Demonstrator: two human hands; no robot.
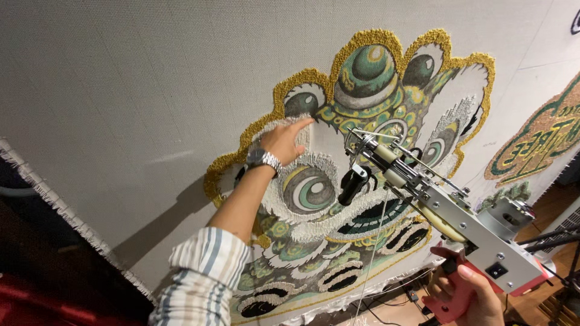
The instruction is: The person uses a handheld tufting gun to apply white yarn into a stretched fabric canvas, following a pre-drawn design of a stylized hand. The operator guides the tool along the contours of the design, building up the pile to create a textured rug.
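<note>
My left hand [284, 142] lay spread, fingertips pressed on the tufted lion design [338, 181] on the stretched cloth [121, 90]. My right hand [474, 296] gripped the tufting gun [435, 205] by its red handle, just off the design.

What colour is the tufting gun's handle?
Red handle, gripped by the right hand; head view.

Warm, fairly bright indoor light falls across the stretched grey cloth [121, 78], strongest above and to the right of the tufted lion design [362, 181]. The raised left forearm [241, 205] casts a soft, dark shadow on the cloth just left of the design (so the light comes from the right). Below the cloth's fringed edge the corner sinks into darkness. The view is tilted, with wide-angle stretching at the edges; focus stays sharp.
</note>
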